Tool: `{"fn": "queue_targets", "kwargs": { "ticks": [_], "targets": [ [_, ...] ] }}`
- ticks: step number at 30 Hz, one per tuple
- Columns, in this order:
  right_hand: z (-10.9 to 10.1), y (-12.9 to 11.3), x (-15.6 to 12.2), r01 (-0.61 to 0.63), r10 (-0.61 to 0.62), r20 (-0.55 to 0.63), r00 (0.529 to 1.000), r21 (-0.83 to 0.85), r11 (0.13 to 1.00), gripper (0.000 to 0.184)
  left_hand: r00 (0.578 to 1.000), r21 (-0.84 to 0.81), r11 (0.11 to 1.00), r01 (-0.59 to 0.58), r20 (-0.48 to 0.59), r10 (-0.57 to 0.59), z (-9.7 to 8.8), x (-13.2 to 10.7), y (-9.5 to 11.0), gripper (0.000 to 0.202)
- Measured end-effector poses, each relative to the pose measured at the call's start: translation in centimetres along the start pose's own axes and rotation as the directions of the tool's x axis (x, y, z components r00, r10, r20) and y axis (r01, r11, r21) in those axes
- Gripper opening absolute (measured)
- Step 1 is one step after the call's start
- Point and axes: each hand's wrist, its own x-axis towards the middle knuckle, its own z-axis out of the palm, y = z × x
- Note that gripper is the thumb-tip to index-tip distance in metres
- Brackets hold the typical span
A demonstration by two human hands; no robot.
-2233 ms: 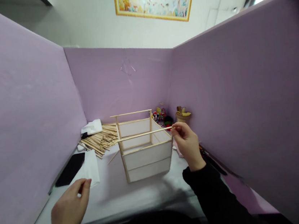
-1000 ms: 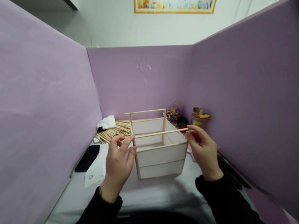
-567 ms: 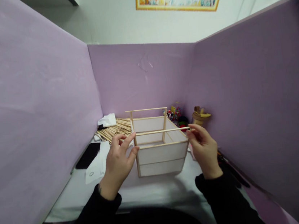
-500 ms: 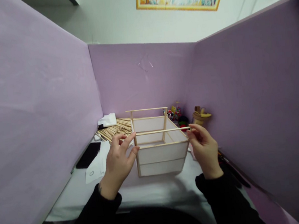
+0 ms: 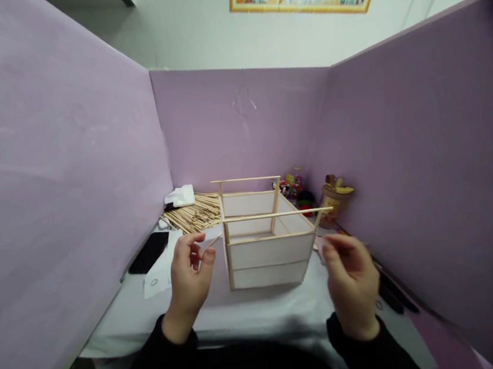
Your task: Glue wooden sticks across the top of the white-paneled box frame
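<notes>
A small box-shaped frame of wooden sticks with white panels (image 5: 266,252) stands on the white-covered table. Across the top of its near posts lies a long stick (image 5: 272,215), its right end jutting past the post. My left hand (image 5: 190,284) is just left of the frame, thumb and fingers curled around what looks like a thin stick (image 5: 213,242) that points at the frame's side. To the frame's right, my right hand (image 5: 352,282) is away from the long stick, thumb and index finger drawn together. Anything between those fingertips is hidden.
A pile of loose sticks (image 5: 198,213) lies behind my left hand, near a white cloth or tissue (image 5: 180,196). A black flat object (image 5: 149,253) and a paper sheet (image 5: 161,274) are at left. Colourful items (image 5: 294,186) and a tan cup (image 5: 332,204) stand back right. Purple walls (image 5: 243,125) enclose the table.
Both hands have let go of the long stick, which now rests on the near posts. The left hand moved left and down; the right hand moved right and down.
</notes>
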Motion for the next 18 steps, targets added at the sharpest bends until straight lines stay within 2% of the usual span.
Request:
{"fn": "queue_targets", "kwargs": {
  "ticks": [1,2,4,6,7,8,10,11,13,14,16,18],
  "targets": [
    [0.5,-0.9,-0.7,0.021,-0.025,0.126,0.992,0.030,0.999,0.011,1.000,-0.033,0.999,0.018,0.008,-0.018,0.1,-0.3,0.2,0.020],
    [1.2,-2.0,-1.2,0.029,-0.051,0.288,0.956,0.082,0.996,0.011,1.000,-0.059,0.998,0.024,0.016,-0.023,0.1,-0.5,0.4,0.023],
    [3.0,-4.3,-1.9,-0.043,-0.099,0.579,0.809,0.227,0.973,0.024,0.999,-0.089,0.996,0.010,0.033,-0.007,0.1,-0.9,0.9,0.029],
    [5.0,-6.3,-2.2,-0.187,-0.117,0.731,0.672,0.320,0.929,0.045,0.998,-0.111,0.994,-0.016,0.051,0.021,0.0,-1.2,1.4,0.036],
    [6.0,-7.0,-2.2,-0.225,-0.131,0.767,0.628,0.339,0.913,0.050,0.997,-0.124,0.992,-0.023,0.064,0.031,-0.1,-1.3,1.6,0.039],
    [6.8,-7.7,-2.1,-0.227,-0.150,0.784,0.602,0.349,0.909,0.045,0.996,-0.138,0.990,-0.025,0.076,0.035,-0.1,-1.4,1.8,0.040],
    [7.8,-8.3,-2.0,-0.141,-0.196,0.765,0.614,0.351,0.926,0.024,0.995,-0.169,0.986,-0.005,0.096,0.022,-0.1,-1.5,1.9,0.041],
    [7.9,-8.4,-2.0,-0.078,-0.218,0.738,0.638,0.344,0.936,0.022,0.994,-0.181,0.983,0.012,0.110,0.008,-0.2,-1.6,1.8,0.043],
    [7.1,-8.1,-1.7,0.027,-0.246,0.684,0.687,0.314,0.949,0.028,0.990,-0.187,0.982,0.039,0.141,-0.013,-0.3,-1.6,1.4,0.049],
    [6.2,-7.6,-1.4,0.063,-0.251,0.668,0.700,0.292,0.954,0.029,0.987,-0.177,0.983,0.048,0.159,-0.019,-0.5,-1.7,1.1,0.052],
    [3.4,-6.1,-0.9,0.111,-0.234,0.680,0.695,0.220,0.969,0.028,0.982,-0.125,0.990,0.061,0.186,-0.037,-1.3,-1.7,0.3,0.050],
    [-0.5,-4.1,-0.7,0.128,-0.139,0.727,0.673,0.071,0.989,0.030,0.978,-0.032,0.994,0.102,0.185,-0.094,-2.7,-2.0,-0.7,0.043]
  ]
}}
